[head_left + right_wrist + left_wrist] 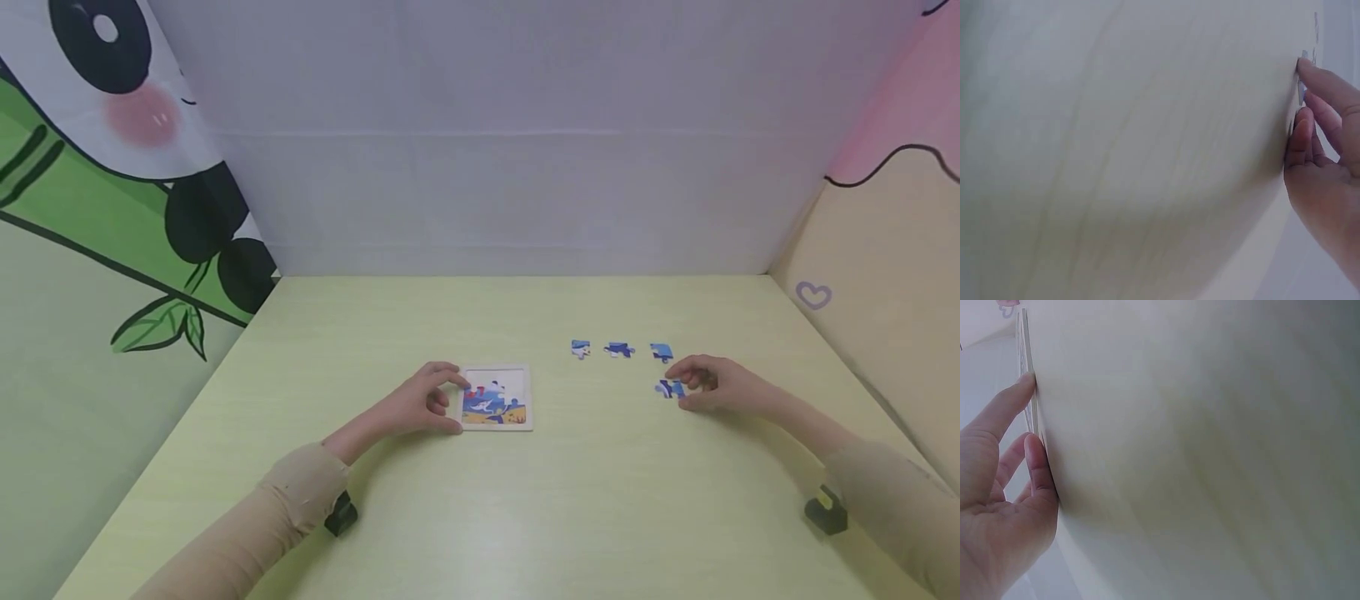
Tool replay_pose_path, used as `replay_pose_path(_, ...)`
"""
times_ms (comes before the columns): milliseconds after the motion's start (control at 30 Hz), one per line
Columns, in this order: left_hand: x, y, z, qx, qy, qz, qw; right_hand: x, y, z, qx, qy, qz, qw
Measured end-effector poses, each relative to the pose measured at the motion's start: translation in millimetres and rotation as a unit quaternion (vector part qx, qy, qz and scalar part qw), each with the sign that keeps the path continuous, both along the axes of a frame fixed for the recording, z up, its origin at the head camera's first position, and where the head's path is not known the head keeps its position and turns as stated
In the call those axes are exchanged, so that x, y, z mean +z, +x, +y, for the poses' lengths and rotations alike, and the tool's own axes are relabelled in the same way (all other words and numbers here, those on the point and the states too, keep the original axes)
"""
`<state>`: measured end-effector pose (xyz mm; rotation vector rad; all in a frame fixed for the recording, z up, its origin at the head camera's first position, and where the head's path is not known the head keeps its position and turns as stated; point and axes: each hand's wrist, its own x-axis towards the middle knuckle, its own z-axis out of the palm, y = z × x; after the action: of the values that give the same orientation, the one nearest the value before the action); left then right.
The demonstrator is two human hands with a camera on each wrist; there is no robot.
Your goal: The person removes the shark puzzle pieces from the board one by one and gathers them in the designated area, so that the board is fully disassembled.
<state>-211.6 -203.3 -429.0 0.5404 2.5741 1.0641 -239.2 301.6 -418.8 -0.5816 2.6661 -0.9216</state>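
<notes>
In the head view, a square jigsaw tray [529, 400] with a pale border lies flat on the table, its lower part filled with a blue and yellow sea picture. My left hand [420, 402] holds the tray's left side, thumb at the near corner and index finger farther up. To the right, my right hand [720, 386] has thumb and index finger at the edges of a blue jigsaw piece [664, 389] on the table. The left wrist view shows the left thumb [1007, 406] against the tray's thin edge. In the right wrist view the piece [1302, 92] appears edge-on beside the fingers.
Three loose jigsaw pieces lie in a row behind the right hand: a blue and white one [581, 349], a dark blue one [619, 350] and a light blue one [662, 352]. A pale back wall [510, 200] and printed side panels border the table [480, 517].
</notes>
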Motion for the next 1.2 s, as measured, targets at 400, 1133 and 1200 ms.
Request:
replay_pose_path(400, -2.4, -1.7, -1.1, 0.0, 0.005, -0.003, 1.0, 15.6, 0.3, -48.0, 0.002, 0.007, 0.089, 0.996)
replay_pose_path(1133, -3.9, -1.9, -2.9, -0.008, 0.013, 0.002, 0.9999, 9.2, -14.4, -201.4, 0.096, -0.033, 0.08, 0.9916)
replay_pose_path(1200, -3.2, -1.6, -2.7, -0.009, 0.013, 0.002, 0.9999, 5.7, -12.7, -210.8, 0.103, -0.026, 0.075, 0.9915)
